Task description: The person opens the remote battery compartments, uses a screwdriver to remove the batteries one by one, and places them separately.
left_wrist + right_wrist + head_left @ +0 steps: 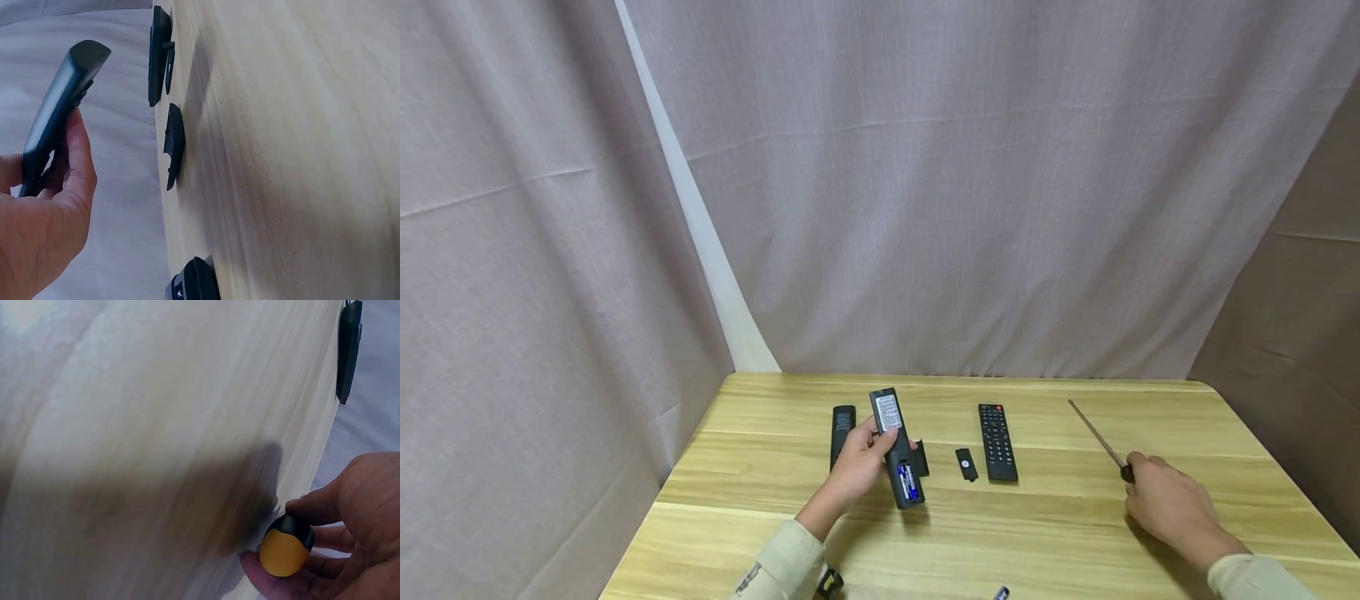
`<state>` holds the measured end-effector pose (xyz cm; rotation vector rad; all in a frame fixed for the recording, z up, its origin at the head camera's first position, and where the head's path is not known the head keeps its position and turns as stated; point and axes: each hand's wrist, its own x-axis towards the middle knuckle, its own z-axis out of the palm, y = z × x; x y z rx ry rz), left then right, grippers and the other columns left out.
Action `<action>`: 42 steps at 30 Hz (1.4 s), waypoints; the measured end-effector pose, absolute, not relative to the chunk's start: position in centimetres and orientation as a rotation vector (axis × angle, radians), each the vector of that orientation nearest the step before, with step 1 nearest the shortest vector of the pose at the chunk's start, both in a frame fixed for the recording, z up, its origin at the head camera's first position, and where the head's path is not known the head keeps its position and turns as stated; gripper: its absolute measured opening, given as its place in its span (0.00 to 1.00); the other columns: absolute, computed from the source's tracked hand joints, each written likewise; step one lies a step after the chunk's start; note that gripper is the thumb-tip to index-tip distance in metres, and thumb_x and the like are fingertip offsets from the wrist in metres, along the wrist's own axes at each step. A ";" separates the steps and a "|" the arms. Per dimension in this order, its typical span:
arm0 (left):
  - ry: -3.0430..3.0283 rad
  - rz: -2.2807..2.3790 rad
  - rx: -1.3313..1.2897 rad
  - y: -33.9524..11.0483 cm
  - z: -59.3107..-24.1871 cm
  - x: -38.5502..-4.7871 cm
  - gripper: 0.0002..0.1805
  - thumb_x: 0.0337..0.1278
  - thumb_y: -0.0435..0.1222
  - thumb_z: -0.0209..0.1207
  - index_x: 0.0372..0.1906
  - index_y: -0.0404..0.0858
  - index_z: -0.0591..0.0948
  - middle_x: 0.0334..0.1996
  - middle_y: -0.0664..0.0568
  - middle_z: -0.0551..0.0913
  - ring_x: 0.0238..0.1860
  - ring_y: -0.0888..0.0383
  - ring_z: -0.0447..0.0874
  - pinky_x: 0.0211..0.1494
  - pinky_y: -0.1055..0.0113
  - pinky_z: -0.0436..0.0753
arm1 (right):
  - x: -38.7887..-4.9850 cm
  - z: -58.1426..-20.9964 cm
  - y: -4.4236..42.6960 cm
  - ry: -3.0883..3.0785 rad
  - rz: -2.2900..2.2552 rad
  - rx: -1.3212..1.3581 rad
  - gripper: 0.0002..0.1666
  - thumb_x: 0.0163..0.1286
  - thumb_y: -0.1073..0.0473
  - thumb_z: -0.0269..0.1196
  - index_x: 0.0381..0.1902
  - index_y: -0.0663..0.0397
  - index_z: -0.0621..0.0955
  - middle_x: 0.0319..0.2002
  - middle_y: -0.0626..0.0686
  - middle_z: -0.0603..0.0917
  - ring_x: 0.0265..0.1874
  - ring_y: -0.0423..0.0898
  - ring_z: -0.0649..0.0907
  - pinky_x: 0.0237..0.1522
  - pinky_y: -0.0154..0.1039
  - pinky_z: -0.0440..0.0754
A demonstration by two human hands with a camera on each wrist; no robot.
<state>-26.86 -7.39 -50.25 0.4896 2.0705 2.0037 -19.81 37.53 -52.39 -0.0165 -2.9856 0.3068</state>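
My left hand (856,462) grips a dark remote control (886,408) above the table, thumb across its back. Its labelled back faces up, and blue batteries (908,482) show in the uncovered compartment at the near end. Over at the right, my right hand (1168,500) holds a screwdriver (1097,435) by its handle, the long metal shaft pointing away and to the left. In the right wrist view the handle's yellow butt end (284,555) is visible between the fingers. One black battery cover (922,458) lies just right of the held remote, partly hidden.
A second battery cover (966,464) lies beside a remote control (997,442) with its buttons up. Another remote (842,427) sits behind my left hand. At the near edge are a cut-off battery-like cylinder (1002,593) and a black-and-yellow object (830,583). Curtains (970,250) surround the wooden table (1037,533).
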 end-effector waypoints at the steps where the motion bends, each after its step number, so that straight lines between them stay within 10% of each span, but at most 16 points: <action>1: 2.073 2.003 0.491 -7.4 -50.3 -26.9 0.25 0.87 0.39 0.47 0.75 0.28 0.68 0.58 0.27 0.86 0.58 0.44 0.91 0.52 0.62 0.93 | -19.8 -52.4 37.5 -2.978 0.316 -0.008 0.18 0.65 0.66 0.66 0.51 0.71 0.80 0.36 0.63 0.85 0.37 0.67 0.88 0.32 0.65 0.85; 16: 2.108 2.122 0.417 -7.1 -50.1 -27.6 0.23 0.87 0.43 0.49 0.74 0.37 0.70 0.58 0.27 0.87 0.55 0.42 0.93 0.56 0.50 0.93 | -19.4 -51.3 34.5 -2.750 0.424 0.166 0.20 0.71 0.62 0.68 0.59 0.63 0.84 0.46 0.61 0.89 0.44 0.62 0.90 0.41 0.66 0.87; 29: 1.945 2.205 0.346 -6.8 -49.9 -27.9 0.25 0.91 0.45 0.38 0.79 0.40 0.60 0.64 0.26 0.83 0.56 0.42 0.93 0.53 0.51 0.94 | -19.1 -49.1 31.1 -2.551 0.367 0.325 0.19 0.66 0.63 0.73 0.55 0.52 0.89 0.38 0.42 0.84 0.26 0.31 0.72 0.25 0.34 0.72; 42: 1.915 2.385 0.289 -6.3 -47.9 -29.4 0.23 0.89 0.37 0.40 0.78 0.42 0.54 0.66 0.26 0.81 0.64 0.34 0.86 0.57 0.50 0.93 | -18.1 -46.8 27.5 -2.380 0.455 0.508 0.24 0.60 0.67 0.77 0.54 0.46 0.91 0.38 0.36 0.84 0.25 0.24 0.68 0.23 0.27 0.69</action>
